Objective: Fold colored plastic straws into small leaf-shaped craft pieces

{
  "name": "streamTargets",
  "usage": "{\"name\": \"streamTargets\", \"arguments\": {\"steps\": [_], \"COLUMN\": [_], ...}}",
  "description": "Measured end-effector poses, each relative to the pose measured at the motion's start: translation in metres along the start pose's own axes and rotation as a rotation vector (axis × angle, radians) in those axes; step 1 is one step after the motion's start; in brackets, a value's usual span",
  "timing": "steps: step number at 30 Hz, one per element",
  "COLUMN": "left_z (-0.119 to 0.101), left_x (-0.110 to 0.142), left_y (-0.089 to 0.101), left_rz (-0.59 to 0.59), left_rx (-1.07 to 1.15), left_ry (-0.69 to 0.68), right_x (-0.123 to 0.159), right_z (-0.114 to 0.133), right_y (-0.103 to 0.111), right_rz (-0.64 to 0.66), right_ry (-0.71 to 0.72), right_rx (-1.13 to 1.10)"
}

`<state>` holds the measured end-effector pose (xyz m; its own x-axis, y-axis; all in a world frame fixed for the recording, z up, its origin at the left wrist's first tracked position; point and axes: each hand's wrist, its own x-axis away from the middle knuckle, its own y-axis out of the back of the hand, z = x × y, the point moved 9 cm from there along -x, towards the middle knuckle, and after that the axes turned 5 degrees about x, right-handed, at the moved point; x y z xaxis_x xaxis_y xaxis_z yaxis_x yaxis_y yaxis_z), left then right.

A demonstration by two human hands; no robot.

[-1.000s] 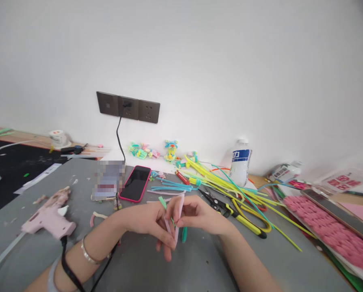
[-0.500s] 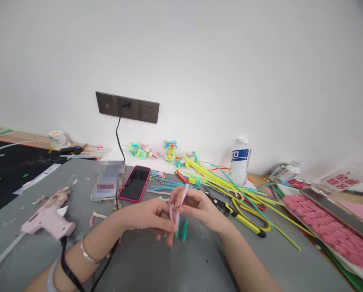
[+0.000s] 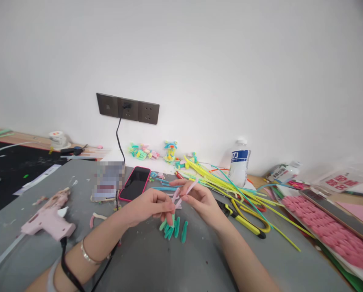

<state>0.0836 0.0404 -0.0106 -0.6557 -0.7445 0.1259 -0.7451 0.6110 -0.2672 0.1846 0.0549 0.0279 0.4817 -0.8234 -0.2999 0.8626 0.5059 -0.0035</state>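
Both hands meet above the grey mat (image 3: pixel 139 267), pinching one pale pink pipe cleaner (image 3: pixel 181 194). My left hand (image 3: pixel 148 207) grips its lower bent part between thumb and fingers. My right hand (image 3: pixel 199 199) pinches the upper end, which points up and to the right. Several short green pipe-cleaner pieces (image 3: pixel 173 228) lie on the mat just below the hands.
A pink glue gun (image 3: pixel 49 218) lies at the left with its black cord running under my left wrist. A pink-cased phone (image 3: pixel 135 183) is behind the hands. Yellow-handled pliers (image 3: pixel 245 221), long yellow and teal pipe cleaners (image 3: pixel 230 184), a bottle (image 3: pixel 240 162) and pink strips (image 3: pixel 327 229) fill the right.
Both hands rose and moved away from me with the pink pipe cleaner. It is bent shorter, its end tilted right. The green pieces that the hands covered show on the mat.
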Motion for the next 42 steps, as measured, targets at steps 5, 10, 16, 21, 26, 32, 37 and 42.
{"name": "streamTargets", "arguments": {"steps": [5, 10, 16, 21, 26, 32, 37, 42], "left_z": [0.006, 0.01, 0.001, -0.006, -0.018, -0.035, -0.032, -0.031], "left_x": [0.005, 0.007, 0.003, 0.003, 0.005, 0.008, 0.009, 0.011], "left_y": [-0.009, -0.01, -0.005, -0.001, 0.005, 0.011, 0.012, 0.016], "left_rz": [0.083, 0.11, 0.075, 0.009, -0.127, -0.297, -0.287, -0.317], "left_rx": [-0.013, -0.021, -0.091, -0.212, -0.437, -0.848, -0.827, -0.785], "left_ry": [0.073, 0.095, 0.011, -0.056, -0.144, -0.319, -0.321, -0.333], "right_x": [0.001, -0.001, -0.002, -0.002, -0.001, -0.003, -0.003, -0.002], "right_z": [-0.007, -0.011, -0.013, -0.017, -0.023, -0.024, -0.023, -0.023], "right_y": [-0.003, 0.002, 0.009, 0.014, 0.023, 0.022, 0.025, 0.026], "right_rz": [0.042, 0.001, -0.102, -0.172, -0.262, -0.249, -0.282, -0.3], "right_ry": [-0.028, -0.039, -0.095, -0.126, -0.143, -0.114, -0.109, -0.085], "right_rx": [-0.097, -0.079, -0.049, -0.053, -0.071, -0.026, 0.022, 0.008]}}
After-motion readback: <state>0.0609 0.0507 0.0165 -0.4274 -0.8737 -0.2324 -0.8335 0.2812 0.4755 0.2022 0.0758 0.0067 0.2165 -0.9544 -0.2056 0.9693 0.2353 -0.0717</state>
